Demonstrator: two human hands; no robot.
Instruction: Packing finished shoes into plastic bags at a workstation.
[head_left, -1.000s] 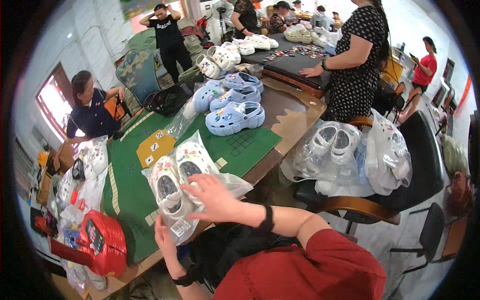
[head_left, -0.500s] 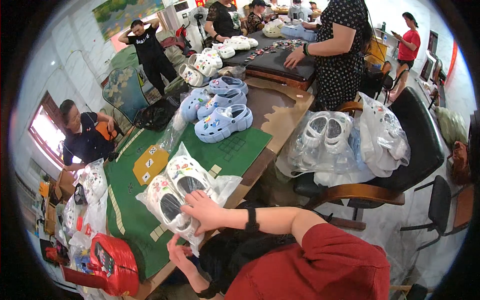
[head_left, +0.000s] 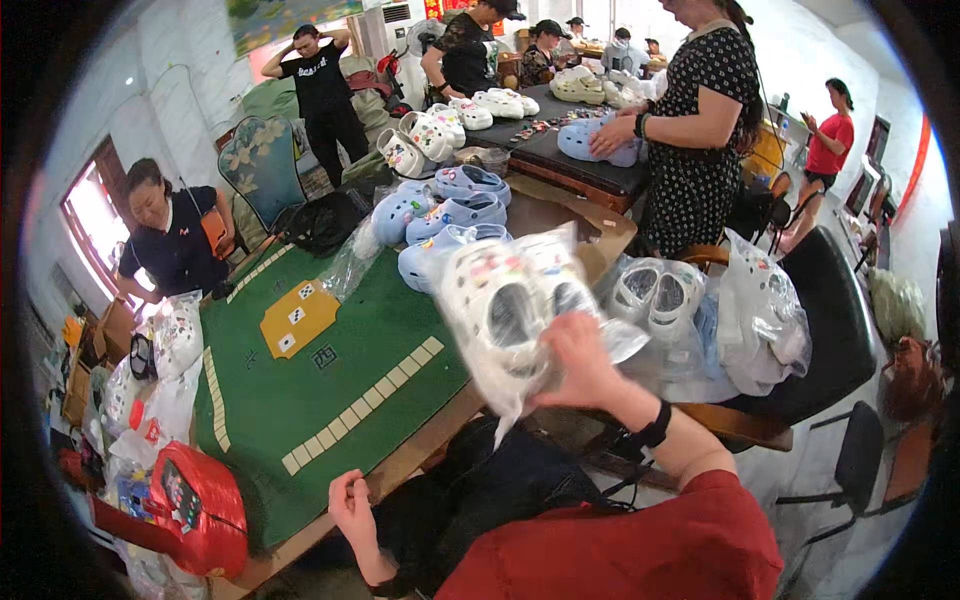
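Observation:
My right hand [head_left: 580,362] grips a clear plastic bag with a pair of white clogs [head_left: 505,312] in it, decorated with colourful charms. The bag is held up over the table's right edge and looks slightly blurred. Nothing is in my left hand [head_left: 352,508], which hovers by the near edge of the green table mat [head_left: 330,400] with its fingers loosely bent. Beyond the raised bag stand several light-blue clogs [head_left: 470,213] with charms, one of them partly hidden by it.
More bagged white clogs [head_left: 757,325] lie on a black armchair [head_left: 835,310] to the right. A red container [head_left: 200,510] stands at the table's near left corner. A co-worker's hands [head_left: 620,135] hold a blue clog on the black table. Another person [head_left: 175,235] is at the left.
My right hand has lifted the bagged white clogs off the mat and carried them right. My left hand has come away from the bag. The co-worker's hands now hold a blue clog.

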